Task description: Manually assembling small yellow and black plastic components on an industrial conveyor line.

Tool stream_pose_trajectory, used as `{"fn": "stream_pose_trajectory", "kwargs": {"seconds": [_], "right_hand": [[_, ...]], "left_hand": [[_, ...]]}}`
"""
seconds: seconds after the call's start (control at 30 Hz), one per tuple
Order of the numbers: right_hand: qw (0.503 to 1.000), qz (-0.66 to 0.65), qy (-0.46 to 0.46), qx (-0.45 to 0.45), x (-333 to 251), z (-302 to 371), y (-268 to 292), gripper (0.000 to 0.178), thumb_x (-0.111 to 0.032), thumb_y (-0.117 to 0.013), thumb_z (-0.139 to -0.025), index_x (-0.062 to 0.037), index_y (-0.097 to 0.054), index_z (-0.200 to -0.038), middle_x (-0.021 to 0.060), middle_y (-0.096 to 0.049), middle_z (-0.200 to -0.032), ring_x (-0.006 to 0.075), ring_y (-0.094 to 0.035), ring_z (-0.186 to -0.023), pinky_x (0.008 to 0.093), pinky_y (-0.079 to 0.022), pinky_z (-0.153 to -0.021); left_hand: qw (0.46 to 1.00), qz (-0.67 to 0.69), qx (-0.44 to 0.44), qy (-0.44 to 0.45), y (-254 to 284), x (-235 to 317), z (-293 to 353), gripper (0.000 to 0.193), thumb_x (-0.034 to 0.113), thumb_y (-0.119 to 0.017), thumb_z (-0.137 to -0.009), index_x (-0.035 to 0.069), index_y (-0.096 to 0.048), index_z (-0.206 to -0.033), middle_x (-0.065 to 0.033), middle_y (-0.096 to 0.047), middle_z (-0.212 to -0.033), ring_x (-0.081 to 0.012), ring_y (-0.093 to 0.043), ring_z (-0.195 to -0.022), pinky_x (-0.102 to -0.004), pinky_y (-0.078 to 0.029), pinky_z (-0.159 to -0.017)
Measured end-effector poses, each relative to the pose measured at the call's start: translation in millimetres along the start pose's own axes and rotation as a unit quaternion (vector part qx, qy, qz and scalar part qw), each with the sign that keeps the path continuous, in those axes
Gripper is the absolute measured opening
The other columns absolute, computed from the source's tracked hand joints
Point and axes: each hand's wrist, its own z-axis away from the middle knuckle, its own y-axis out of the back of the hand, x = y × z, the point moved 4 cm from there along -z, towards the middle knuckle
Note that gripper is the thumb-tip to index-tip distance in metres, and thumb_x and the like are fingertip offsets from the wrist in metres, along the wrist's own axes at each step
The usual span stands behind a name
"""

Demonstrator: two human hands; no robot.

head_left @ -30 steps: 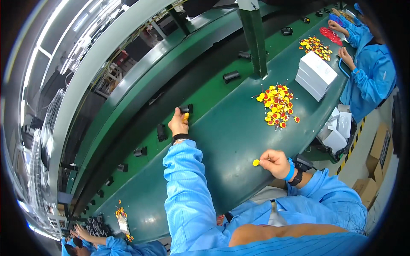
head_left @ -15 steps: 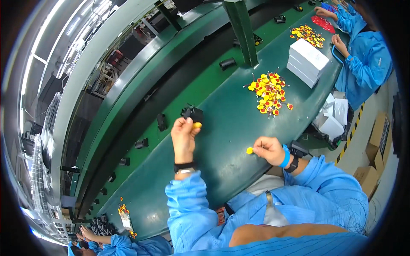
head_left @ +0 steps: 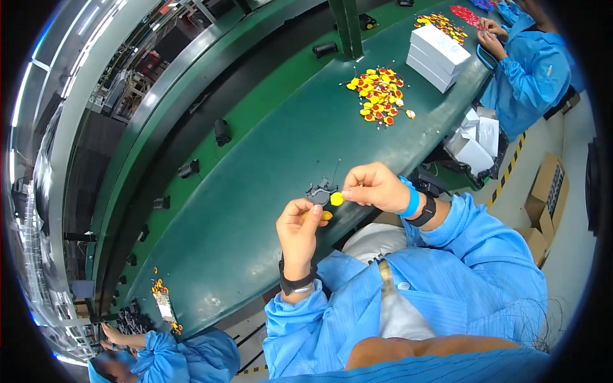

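Observation:
My left hand (head_left: 298, 231) pinches a black plastic part (head_left: 318, 195) with an irregular, pronged outline. A thin wire or antenna sticks up from its far side. Under the left thumb a yellow-orange finger cot (head_left: 326, 216) shows on a fingertip, or a small yellow piece; I cannot tell which. Close beside the black part, my right hand (head_left: 375, 186) is closed on a small yellow disc (head_left: 336, 199) held between thumb and forefinger. The disc overlaps the part's right edge; whether they touch I cannot tell. Both hands are above the green work surface (head_left: 268, 185).
A pile of yellow-and-red discs (head_left: 380, 96) lies ahead, with stacked white boxes (head_left: 437, 57) to its right. Black parts (head_left: 221, 132) stand spaced along a green conveyor (head_left: 246, 105). Blue-clad co-workers sit at right (head_left: 533, 70) and lower left (head_left: 182, 357). A bin of white cartons (head_left: 476, 143) stands right.
My left hand has drawn the black part back from near the conveyor toward me. My right hand has brought the yellow disc leftward and up to it. The whole view has shifted.

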Motion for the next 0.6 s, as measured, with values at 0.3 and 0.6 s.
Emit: {"fn": "stream_pose_trajectory", "kwargs": {"seconds": [0.3, 0.6], "right_hand": [[0.999, 0.049, -0.008, -0.011, 1.3, 4.7, -11.3, 0.016, -0.014, -0.066, -0.086, -0.0010, -0.061, -0.079, -0.0029, -0.053, -0.063, 0.0035, -0.044, -0.057, 0.0204, -0.034, -0.050], [0.997, 0.074, -0.001, 0.001, -3.5, 6.7, -11.6, 0.017, -0.013, -0.067, -0.085, -0.0001, -0.060, -0.077, -0.0025, -0.055, -0.065, 0.0034, -0.045, -0.059, 0.0210, -0.035, -0.050]], "left_hand": [[0.999, -0.014, -0.009, -0.048, -15.0, 4.9, 19.9, 0.010, 0.002, -0.063, -0.086, -0.002, -0.056, -0.091, -0.0059, -0.061, -0.086, -0.0141, -0.064, -0.074, -0.0231, -0.052, -0.067], [0.998, -0.036, -0.007, -0.059, -17.2, 7.0, 21.4, 0.014, -0.002, -0.066, -0.082, -0.001, -0.054, -0.089, -0.0050, -0.060, -0.085, -0.0136, -0.064, -0.074, -0.0234, -0.052, -0.068]]}}
